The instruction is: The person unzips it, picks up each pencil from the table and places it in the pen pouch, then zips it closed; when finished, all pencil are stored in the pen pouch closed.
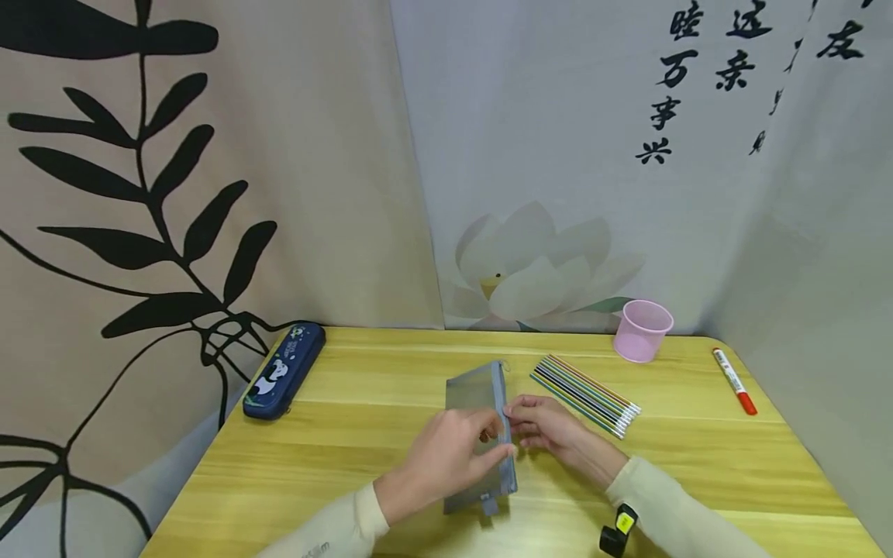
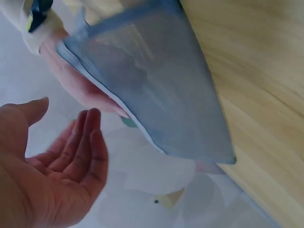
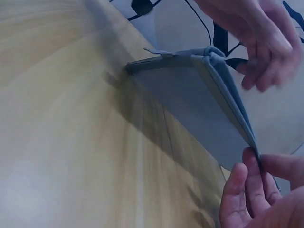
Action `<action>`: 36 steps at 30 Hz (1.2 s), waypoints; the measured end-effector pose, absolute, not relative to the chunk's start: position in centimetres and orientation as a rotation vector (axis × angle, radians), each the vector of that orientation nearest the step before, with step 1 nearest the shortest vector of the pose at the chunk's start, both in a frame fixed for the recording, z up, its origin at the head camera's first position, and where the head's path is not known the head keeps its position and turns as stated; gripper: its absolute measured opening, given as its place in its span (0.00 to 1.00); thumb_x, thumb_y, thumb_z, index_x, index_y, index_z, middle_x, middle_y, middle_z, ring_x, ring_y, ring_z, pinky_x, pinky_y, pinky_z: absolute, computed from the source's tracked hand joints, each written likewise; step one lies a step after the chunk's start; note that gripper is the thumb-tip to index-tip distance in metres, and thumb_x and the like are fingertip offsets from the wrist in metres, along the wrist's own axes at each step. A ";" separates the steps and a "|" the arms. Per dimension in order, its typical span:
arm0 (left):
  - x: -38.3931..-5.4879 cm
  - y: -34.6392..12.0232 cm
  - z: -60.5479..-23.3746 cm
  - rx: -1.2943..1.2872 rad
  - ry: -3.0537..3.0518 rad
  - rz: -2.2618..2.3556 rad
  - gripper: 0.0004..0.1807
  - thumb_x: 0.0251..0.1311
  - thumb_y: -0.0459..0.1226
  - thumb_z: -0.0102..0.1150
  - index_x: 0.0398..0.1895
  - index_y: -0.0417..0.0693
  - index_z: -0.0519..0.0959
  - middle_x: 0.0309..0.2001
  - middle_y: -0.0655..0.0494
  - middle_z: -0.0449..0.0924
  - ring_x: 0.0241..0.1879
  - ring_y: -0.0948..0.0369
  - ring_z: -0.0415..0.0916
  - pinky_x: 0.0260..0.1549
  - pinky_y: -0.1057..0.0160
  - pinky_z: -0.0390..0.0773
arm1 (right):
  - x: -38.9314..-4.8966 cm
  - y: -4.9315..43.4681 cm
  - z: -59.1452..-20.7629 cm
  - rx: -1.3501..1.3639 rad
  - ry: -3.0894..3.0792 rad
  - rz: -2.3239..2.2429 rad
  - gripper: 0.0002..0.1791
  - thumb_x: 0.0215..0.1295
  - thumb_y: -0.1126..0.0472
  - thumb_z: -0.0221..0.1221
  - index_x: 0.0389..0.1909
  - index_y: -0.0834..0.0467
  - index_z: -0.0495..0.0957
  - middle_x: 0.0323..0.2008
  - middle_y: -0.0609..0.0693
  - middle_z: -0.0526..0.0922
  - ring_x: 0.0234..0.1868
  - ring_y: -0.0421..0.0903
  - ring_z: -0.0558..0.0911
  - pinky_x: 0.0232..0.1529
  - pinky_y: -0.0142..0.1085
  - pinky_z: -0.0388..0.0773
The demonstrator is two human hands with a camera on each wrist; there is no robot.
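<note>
A grey-blue mesh zip pouch (image 1: 470, 391) stands on its edge in the middle of the table, its zipper side raised toward the right hand. My right hand (image 1: 547, 425) pinches the zipper edge between thumb and fingers, which the right wrist view shows close up. Over the near part of that edge hovers my left hand (image 1: 449, 453), fingers loosely bent. In the left wrist view the left hand (image 2: 57, 175) is apart from the pouch (image 2: 166, 95), with nothing in its grasp. The zipper side (image 3: 223, 90) shows a narrow gap near its corner.
A row of coloured pencils (image 1: 586, 395) lies right of the pouch. Farther out are a pink cup (image 1: 643, 332) and a red-capped marker (image 1: 734, 380). A dark blue panda pencil case (image 1: 282, 372) lies at the table's left edge. Curtains hang behind.
</note>
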State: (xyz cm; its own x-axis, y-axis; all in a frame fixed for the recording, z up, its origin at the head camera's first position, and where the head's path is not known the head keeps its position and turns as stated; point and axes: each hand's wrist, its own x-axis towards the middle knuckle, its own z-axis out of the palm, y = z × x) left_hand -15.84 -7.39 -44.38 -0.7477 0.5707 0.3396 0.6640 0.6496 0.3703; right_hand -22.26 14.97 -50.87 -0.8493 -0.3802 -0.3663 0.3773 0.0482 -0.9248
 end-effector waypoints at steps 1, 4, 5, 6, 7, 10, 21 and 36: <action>-16.2 -7.3 -44.4 -0.953 -2.709 -0.747 0.16 0.69 0.55 0.68 0.39 0.53 0.84 0.33 0.62 0.90 0.28 0.72 0.83 0.27 0.78 0.80 | -22.1 14.9 -50.8 -0.003 1.796 -1.859 0.07 0.76 0.54 0.63 0.41 0.54 0.83 0.35 0.44 0.87 0.36 0.40 0.85 0.35 0.30 0.84; -17.4 -7.1 -44.9 -0.772 -2.811 -0.802 0.23 0.66 0.60 0.68 0.40 0.50 0.85 0.27 0.64 0.84 0.20 0.74 0.73 0.19 0.76 0.74 | -21.5 14.6 -50.5 -0.001 1.777 -1.884 0.06 0.76 0.54 0.63 0.40 0.52 0.82 0.35 0.42 0.85 0.36 0.39 0.83 0.35 0.30 0.83; -17.8 -6.9 -45.0 -0.718 -2.837 -0.812 0.24 0.64 0.60 0.69 0.40 0.49 0.85 0.24 0.65 0.81 0.18 0.74 0.70 0.17 0.75 0.72 | -21.3 14.4 -50.5 -0.006 1.776 -1.891 0.06 0.76 0.54 0.63 0.40 0.52 0.82 0.34 0.41 0.85 0.36 0.38 0.83 0.36 0.30 0.83; -18.1 -6.8 -45.2 -0.676 -2.864 -0.826 0.25 0.64 0.60 0.70 0.41 0.47 0.85 0.22 0.66 0.79 0.16 0.74 0.67 0.14 0.74 0.70 | -21.1 14.3 -50.4 -0.012 1.773 -1.898 0.06 0.76 0.54 0.63 0.40 0.52 0.82 0.34 0.41 0.85 0.36 0.38 0.82 0.37 0.31 0.83; -18.4 -6.6 -45.5 -0.643 -2.885 -0.847 0.26 0.63 0.60 0.71 0.41 0.45 0.85 0.20 0.66 0.78 0.15 0.73 0.66 0.13 0.73 0.69 | -20.9 14.3 -50.3 -0.017 1.770 -1.905 0.06 0.76 0.54 0.62 0.41 0.51 0.82 0.34 0.40 0.85 0.37 0.38 0.82 0.37 0.31 0.83; -19.0 -6.0 -46.1 -0.590 -2.925 -0.906 0.28 0.62 0.58 0.72 0.44 0.41 0.86 0.17 0.66 0.76 0.14 0.72 0.67 0.10 0.73 0.69 | -20.4 14.2 -50.4 -0.028 1.767 -1.918 0.06 0.76 0.54 0.62 0.42 0.52 0.82 0.35 0.40 0.86 0.39 0.38 0.83 0.39 0.31 0.83; -20.1 -5.7 -46.4 -0.620 -2.976 -0.991 0.17 0.63 0.47 0.74 0.43 0.42 0.87 0.20 0.62 0.82 0.15 0.71 0.73 0.11 0.73 0.73 | -20.6 14.3 -51.4 -0.034 1.738 -1.944 0.06 0.73 0.56 0.65 0.45 0.53 0.84 0.38 0.42 0.88 0.39 0.39 0.85 0.38 0.29 0.86; -20.9 -7.3 -46.4 -0.667 -2.905 -0.937 0.16 0.53 0.27 0.58 0.18 0.52 0.64 0.11 0.69 0.54 0.11 0.73 0.51 0.10 0.75 0.49 | -20.9 14.7 -51.6 -0.147 1.973 -1.875 0.09 0.72 0.61 0.65 0.43 0.64 0.83 0.30 0.45 0.86 0.33 0.41 0.84 0.31 0.31 0.84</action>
State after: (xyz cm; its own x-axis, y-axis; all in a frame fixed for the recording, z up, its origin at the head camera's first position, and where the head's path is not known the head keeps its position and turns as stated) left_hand -20.88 -7.28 -46.44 -0.9088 0.3918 0.1437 0.4019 0.7290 0.5541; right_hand -20.88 14.70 -51.56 -0.9090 -0.3531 -0.2214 0.2031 0.0884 -0.9751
